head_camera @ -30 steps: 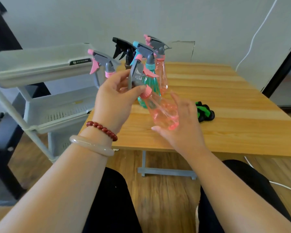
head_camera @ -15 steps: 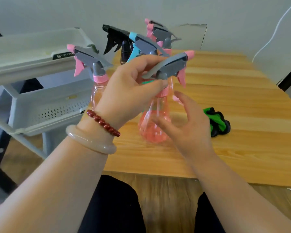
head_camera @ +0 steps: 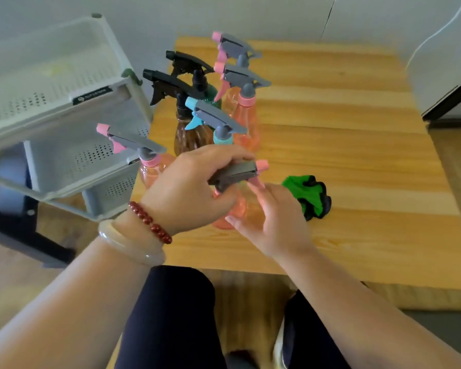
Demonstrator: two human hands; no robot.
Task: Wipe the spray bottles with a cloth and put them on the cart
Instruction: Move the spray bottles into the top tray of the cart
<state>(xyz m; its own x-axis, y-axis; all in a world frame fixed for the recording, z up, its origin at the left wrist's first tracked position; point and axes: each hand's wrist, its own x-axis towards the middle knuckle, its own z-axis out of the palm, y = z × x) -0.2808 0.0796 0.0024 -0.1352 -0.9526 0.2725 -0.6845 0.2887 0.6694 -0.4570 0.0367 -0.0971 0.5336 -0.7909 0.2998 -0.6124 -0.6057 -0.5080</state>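
While the left hand (head_camera: 186,190) clasps the held pink bottle (head_camera: 238,209) by its head, I count seven sprayers in all: four pink with grey heads, two with black heads, and one blue-trigger bottle (head_camera: 218,123). There is one green cloth (head_camera: 308,195) and one grey cart (head_camera: 51,83), showing two perforated trays, just off the left edge of the table (head_camera: 357,155).

The held pink bottle is near the table's front-left corner. Its long axis is close to upright and its nozzle points right, toward the cloth. I cannot tell whether its base touches the wood. The left fingers curl over its grey spray head. The right hand (head_camera: 274,222) is spread, its straight fingers laid against the bottle's right side, gripping nothing.

A second pink bottle (head_camera: 149,166) stands at the left edge, nozzle pointing left at the cart. The black-headed brown bottle (head_camera: 189,134), the black-headed green bottle (head_camera: 213,94) and the two rear pink bottles (head_camera: 246,118) cluster behind, toward the far-left corner, nozzles pointing left. The cloth lies bunched just right of the right hand.
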